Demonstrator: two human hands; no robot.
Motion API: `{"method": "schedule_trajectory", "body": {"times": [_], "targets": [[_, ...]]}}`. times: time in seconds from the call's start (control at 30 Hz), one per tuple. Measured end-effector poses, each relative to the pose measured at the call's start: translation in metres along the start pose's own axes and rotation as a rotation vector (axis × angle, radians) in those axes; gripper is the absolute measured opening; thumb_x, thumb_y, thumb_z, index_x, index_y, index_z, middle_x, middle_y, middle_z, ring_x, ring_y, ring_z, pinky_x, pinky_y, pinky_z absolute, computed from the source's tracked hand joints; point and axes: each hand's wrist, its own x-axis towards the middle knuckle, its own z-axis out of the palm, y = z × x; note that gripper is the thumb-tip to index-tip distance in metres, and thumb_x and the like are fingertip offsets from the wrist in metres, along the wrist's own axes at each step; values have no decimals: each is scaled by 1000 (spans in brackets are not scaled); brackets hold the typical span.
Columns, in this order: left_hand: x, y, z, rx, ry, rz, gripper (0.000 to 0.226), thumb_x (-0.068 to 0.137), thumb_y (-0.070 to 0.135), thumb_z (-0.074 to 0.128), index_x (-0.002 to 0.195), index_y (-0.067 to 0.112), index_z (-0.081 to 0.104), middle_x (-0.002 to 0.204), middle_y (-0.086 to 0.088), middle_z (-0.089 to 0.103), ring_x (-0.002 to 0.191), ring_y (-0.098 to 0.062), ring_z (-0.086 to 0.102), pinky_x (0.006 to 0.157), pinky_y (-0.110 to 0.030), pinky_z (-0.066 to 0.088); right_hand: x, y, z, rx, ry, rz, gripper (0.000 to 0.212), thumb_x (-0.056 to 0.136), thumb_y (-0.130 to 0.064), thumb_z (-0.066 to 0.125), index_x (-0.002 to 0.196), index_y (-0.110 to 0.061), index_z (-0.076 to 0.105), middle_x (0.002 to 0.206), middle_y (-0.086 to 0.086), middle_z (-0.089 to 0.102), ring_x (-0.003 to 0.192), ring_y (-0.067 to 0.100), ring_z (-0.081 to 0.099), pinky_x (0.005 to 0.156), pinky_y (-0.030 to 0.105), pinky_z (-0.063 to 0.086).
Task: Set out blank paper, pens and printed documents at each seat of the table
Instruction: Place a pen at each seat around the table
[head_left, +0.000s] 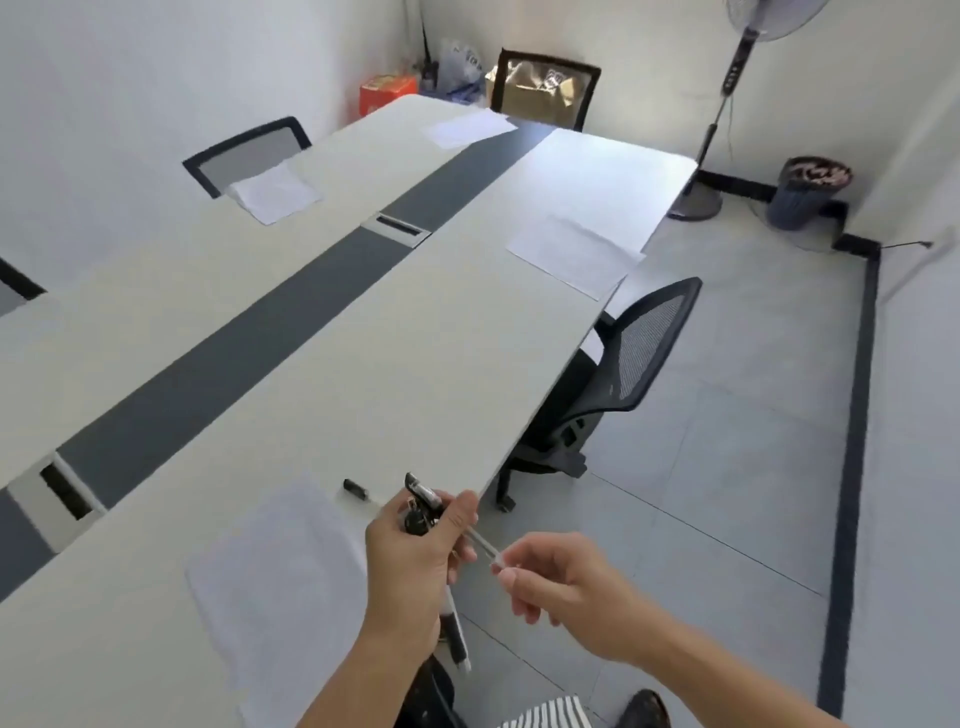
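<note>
My left hand (410, 561) grips a bundle of pens (423, 506) with black caps at the table's near right edge; their barrels stick out below my wrist. My right hand (556, 582) pinches the tip of one clear pen (483, 545) that slants out of the bundle. A single pen (358, 489) lies on the long white table (322, 374) beside a paper stack (275, 571) at the near seat. More paper stacks lie at the right seat (574, 254), the far end (467, 127) and the left seat (275, 192).
A black mesh chair (634, 353) is tucked under the right side. Other chairs stand at the left (249, 150) and far end (545, 85). A dark strip with cable hatches (397, 226) runs down the table's middle. A standing fan (727, 104) and a bin (808, 192) stand at the right.
</note>
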Motion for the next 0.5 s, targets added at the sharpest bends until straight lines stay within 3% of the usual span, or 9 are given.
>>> {"method": "schedule_trajectory", "body": {"times": [0.1, 0.2, 0.3, 0.5], "targets": [[1, -13, 52, 58, -54, -15, 31, 81, 26, 69, 82, -4, 61, 58, -8, 64, 36, -14, 44, 35, -21, 29, -21, 23, -51, -75, 113, -14, 12, 95, -18, 58, 91, -17, 69, 60, -8, 58, 55, 5, 54, 56, 15, 44], [0, -30, 105, 69, -90, -68, 24, 90, 22, 62, 88, -1, 62, 62, -16, 63, 34, -15, 42, 35, -21, 28, -49, 56, -117, -194, 257, -5, 14, 96, -27, 55, 89, -26, 67, 61, -13, 59, 57, 4, 55, 60, 19, 48], [-3, -54, 163, 101, -168, -128, 18, 93, 17, 57, 94, 0, 62, 66, -13, 67, 33, -15, 42, 34, -19, 28, -85, 93, -188, -207, 441, 60, 16, 98, -25, 53, 88, -23, 65, 61, -12, 61, 56, 3, 57, 60, 21, 47], [-3, -78, 252, 213, -291, -233, 17, 93, 13, 58, 97, -3, 63, 72, -20, 67, 32, -15, 44, 33, -19, 29, -149, 142, -279, -6, 750, 185, 21, 100, -16, 49, 89, -17, 67, 61, 0, 63, 54, 9, 58, 52, 14, 40]]}}
